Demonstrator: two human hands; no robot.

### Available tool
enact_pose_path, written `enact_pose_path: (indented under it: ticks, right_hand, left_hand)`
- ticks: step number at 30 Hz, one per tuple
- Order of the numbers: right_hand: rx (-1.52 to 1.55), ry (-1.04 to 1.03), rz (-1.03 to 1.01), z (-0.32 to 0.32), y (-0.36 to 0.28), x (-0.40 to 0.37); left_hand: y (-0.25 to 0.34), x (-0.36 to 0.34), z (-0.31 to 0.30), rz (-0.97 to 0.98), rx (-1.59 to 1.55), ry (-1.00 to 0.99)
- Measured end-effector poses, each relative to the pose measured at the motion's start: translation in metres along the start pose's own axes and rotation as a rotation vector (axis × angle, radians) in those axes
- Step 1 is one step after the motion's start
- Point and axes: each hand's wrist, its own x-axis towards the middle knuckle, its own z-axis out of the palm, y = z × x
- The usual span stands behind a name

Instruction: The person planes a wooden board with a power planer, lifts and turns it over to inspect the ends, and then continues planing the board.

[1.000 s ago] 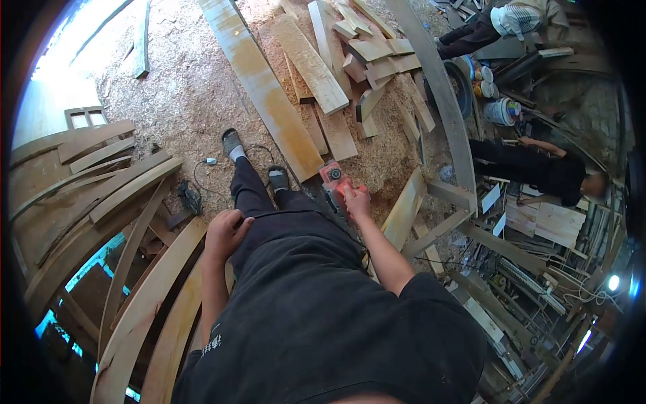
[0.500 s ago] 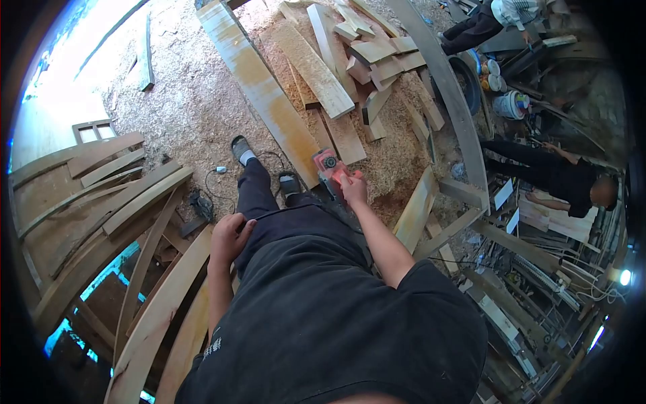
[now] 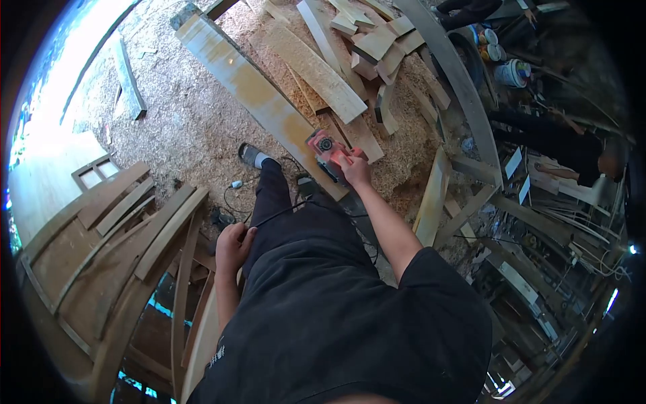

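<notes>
My right hand (image 3: 355, 170) is wrapped round the handle of a red electric planer (image 3: 326, 145). The planer rests on the near part of a long board (image 3: 256, 94) with worn yellowish and whitish patches. By my left thigh, my left hand (image 3: 233, 246) is closed on a dark power cord (image 3: 277, 214) that crosses my lap. Part of the cord's run is hidden against my dark trousers. The planer's underside is out of sight.
Cut wood pieces (image 3: 377, 50) lie piled on shavings beyond the board. Curved timbers (image 3: 171, 232) stand at left. A grey beam (image 3: 464, 94) borders the right side. Another person (image 3: 572, 151) is at right, near a white bucket (image 3: 513, 73). A plug (image 3: 235, 184) lies by my foot.
The view has turned and shifted slightly. The planer has moved a little farther up along the board with my right hand. My left hand keeps its hold on the cord.
</notes>
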Motion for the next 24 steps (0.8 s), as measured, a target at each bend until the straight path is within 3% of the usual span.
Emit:
enact_pose_path:
  ticks: [14,24]
  right_hand:
    - [0.044,0.065,0.021,0.053,-0.177,0.079]
    - [-0.001,0.084,0.014,0.073,-0.276,0.134]
  left_hand:
    - [-0.097,0.120,-0.150,-0.076,-0.013,-0.065]
    - [-0.120,0.167,-0.214,-0.094,0.013,0.049]
